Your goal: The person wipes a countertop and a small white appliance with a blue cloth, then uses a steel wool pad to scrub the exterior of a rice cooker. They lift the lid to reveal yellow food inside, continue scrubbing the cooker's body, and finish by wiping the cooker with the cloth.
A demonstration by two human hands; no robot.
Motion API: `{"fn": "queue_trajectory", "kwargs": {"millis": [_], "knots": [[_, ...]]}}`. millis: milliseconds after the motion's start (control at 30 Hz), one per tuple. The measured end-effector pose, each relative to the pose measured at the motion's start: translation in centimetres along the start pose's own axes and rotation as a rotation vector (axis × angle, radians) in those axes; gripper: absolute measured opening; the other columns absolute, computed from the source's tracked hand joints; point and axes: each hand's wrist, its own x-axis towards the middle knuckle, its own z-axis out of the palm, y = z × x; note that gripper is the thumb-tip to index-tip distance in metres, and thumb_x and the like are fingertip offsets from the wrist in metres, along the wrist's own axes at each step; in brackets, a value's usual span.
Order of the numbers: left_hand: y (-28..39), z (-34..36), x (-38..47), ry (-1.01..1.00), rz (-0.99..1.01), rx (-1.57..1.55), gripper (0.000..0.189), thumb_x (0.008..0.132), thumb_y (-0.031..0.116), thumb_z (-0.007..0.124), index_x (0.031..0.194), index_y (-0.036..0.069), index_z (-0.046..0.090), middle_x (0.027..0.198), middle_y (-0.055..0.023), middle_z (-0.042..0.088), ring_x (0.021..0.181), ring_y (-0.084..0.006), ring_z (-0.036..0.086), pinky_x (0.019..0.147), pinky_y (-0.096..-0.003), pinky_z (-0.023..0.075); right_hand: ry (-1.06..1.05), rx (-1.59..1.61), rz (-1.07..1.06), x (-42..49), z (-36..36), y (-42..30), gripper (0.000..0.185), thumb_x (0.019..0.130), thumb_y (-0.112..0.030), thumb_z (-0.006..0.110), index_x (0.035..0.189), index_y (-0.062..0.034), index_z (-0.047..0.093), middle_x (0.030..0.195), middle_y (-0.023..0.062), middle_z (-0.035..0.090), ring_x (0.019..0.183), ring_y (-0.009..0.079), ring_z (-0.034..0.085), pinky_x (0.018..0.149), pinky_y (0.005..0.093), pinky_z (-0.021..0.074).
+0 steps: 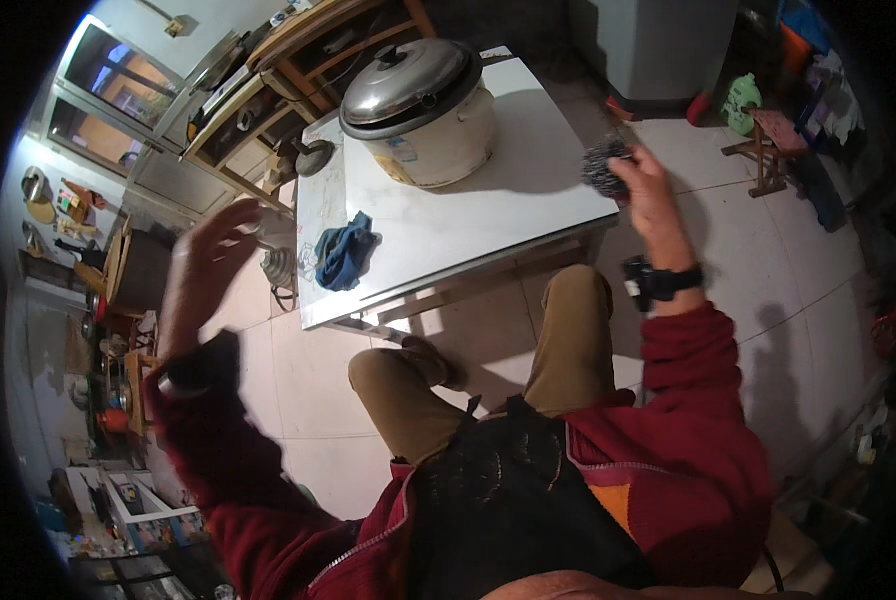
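My right hand (649,187) grips a steel-wool scouring pad (604,166) beside the right edge of a low white table (433,240). My left hand (211,255) is raised left of the table, slightly blurred, its fingers apart and nothing seen in it. A large pale pot (440,150) with worn, stained sides stands toward the table's far side. Its domed metal lid (406,79) sits tilted, leaving a dark gap at the rim. A crumpled blue cloth (344,251) lies near the table's left front corner.
A round dark object with a handle (314,156) rests at the table's far left edge. Beyond stands a wooden shelf unit (328,45). A small wooden stool (767,154) and a green bag (740,103) are at the right. My knees are close to the table's front edge.
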Motion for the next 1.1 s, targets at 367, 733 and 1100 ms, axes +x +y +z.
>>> {"fn": "queue_trajectory", "kwargs": {"millis": [367, 733, 1100], "knots": [[-17.8, 20.6, 19.3, 0.33, -0.215, -0.473, 0.071, 0.1, 0.047, 0.056, 0.153, 0.005, 0.033, 0.155, -0.0228, 0.036, 0.138, -0.0363, 0.044, 0.109, -0.0446, 0.0408, 0.246, -0.142, 0.032, 14.0, 13.2, 19.3, 0.045, 0.088, -0.007, 0.067, 0.13, -0.0027, 0.055, 0.116, 0.0083, 0.065, 0.098, 0.0188, 0.062, 0.079, 0.0341, 0.054], [-19.2, 25.7, 25.0, 0.265, -0.24, -1.289, 0.09, 0.096, 0.072, 0.036, 0.157, 0.008, 0.022, 0.16, -0.0139, 0.031, 0.148, -0.0291, 0.028, 0.12, -0.0468, 0.0235, 0.181, -0.477, -0.402, 14.5, 15.7, 22.0, 0.043, 0.088, -0.005, 0.067, 0.129, -0.0017, 0.056, 0.118, 0.018, 0.062, 0.106, 0.0326, 0.061, 0.093, 0.0403, 0.0497], [-16.4, 27.5, 22.7, 0.259, -0.235, -0.85, 0.086, 0.097, 0.073, 0.028, 0.157, 0.01, 0.024, 0.161, -0.0143, 0.028, 0.15, -0.0276, 0.024, 0.121, -0.0497, 0.0194, 0.163, -0.395, -0.27, 21.3, 13.5, 22.3, 0.023, 0.097, -0.012, 0.061, 0.117, 0.0002, 0.064, 0.089, 0.0034, 0.067, 0.076, 0.0118, 0.056, 0.071, 0.0288, 0.0484]]}}
